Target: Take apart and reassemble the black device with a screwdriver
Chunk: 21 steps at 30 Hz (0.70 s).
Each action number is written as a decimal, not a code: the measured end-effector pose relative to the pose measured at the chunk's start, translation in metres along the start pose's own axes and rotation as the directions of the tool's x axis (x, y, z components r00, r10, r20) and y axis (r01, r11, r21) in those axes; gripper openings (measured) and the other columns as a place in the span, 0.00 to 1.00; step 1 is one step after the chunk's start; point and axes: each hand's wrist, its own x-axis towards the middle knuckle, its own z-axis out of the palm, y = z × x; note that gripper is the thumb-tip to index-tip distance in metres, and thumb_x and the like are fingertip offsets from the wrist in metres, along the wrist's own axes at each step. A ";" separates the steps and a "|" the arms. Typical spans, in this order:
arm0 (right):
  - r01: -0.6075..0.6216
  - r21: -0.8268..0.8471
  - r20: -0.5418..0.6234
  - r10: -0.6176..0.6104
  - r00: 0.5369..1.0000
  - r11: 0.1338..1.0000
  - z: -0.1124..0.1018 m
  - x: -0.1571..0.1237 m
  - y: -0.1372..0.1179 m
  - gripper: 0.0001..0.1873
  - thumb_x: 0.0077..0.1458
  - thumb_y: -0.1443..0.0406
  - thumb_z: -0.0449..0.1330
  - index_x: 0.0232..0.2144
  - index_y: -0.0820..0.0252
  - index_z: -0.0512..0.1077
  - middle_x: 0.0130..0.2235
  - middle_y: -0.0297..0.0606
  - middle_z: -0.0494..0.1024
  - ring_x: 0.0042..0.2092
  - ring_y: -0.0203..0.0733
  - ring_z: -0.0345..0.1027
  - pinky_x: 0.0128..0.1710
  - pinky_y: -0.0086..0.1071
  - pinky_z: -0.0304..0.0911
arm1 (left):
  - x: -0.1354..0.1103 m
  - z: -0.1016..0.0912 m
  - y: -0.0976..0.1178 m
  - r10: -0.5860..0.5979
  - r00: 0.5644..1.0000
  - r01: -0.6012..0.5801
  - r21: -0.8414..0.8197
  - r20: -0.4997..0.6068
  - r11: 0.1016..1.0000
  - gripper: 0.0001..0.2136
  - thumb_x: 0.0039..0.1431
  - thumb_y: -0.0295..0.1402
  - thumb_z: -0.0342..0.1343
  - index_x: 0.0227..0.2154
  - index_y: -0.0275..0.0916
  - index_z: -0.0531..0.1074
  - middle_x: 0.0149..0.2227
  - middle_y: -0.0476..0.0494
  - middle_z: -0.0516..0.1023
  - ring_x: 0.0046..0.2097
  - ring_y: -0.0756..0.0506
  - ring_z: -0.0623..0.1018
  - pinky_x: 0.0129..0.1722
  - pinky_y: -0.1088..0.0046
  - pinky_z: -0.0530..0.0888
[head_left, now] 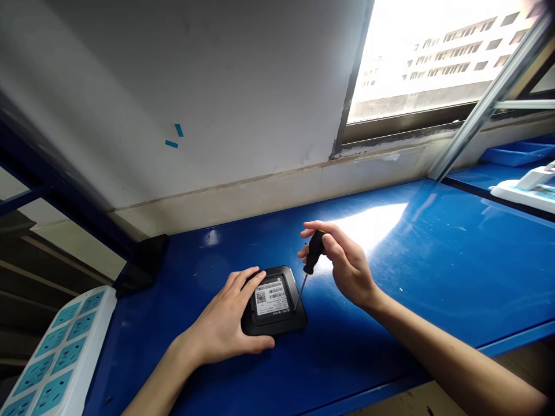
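Just below the middle of the frame a small black box [281, 328] lies flat on the blue table [433, 260], its white label [271, 297] with a printed code facing up. The left hand [223, 326] comes in from the lower left and clasps the box's left side. Its fingers [245, 283] lie loosely spread over the top left corner, and the thumb presses along the near edge.

The right hand [349, 266] sits to the upper right of the box, clear of it. Its thumb and fingertips are pressed together around the black handle of a screwdriver [313, 253].

The screwdriver's long axis slants from the handle at the upper right down and left to the tip. The thin shaft meets the box at the right edge of the recessed panel that carries the label, near the lower right corner. So the tool's tip touches the box on the side away from the left hand, and the label lies between the two. Whether the tip sits in a screw head is too small to tell.

A white power strip [60, 346] with teal sockets lies at the lower left, well apart, and a window [433, 52] fills the upper right.
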 end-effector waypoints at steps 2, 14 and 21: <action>-0.027 0.033 0.037 0.026 0.999 0.999 0.001 0.000 -0.001 0.16 0.70 0.56 0.52 0.54 0.53 0.70 0.47 0.40 0.78 0.37 0.39 0.80 0.33 0.34 0.78 | 0.000 0.000 0.000 0.001 1.000 -0.001 0.003 -0.001 1.000 0.50 0.48 0.48 0.72 0.71 0.49 0.53 0.72 0.40 0.55 0.71 0.31 0.57 0.67 0.46 0.64; -0.022 -0.036 -0.001 0.022 1.000 0.999 0.000 0.000 0.008 0.16 0.63 0.55 0.62 0.50 0.53 0.71 0.31 0.28 0.71 0.29 0.34 0.72 0.28 0.28 0.74 | 0.000 0.002 -0.002 0.008 1.000 -0.008 0.006 -0.010 1.000 0.50 0.48 0.47 0.73 0.71 0.50 0.53 0.72 0.40 0.56 0.71 0.30 0.57 0.67 0.46 0.65; -0.051 0.049 0.060 0.048 0.997 0.998 -0.001 0.001 0.000 0.16 0.70 0.56 0.52 0.54 0.53 0.70 0.46 0.39 0.78 0.37 0.39 0.80 0.35 0.35 0.77 | 0.000 0.002 -0.002 0.022 1.000 -0.023 -0.011 -0.020 1.000 0.50 0.48 0.49 0.73 0.71 0.51 0.53 0.71 0.40 0.57 0.70 0.29 0.58 0.66 0.44 0.65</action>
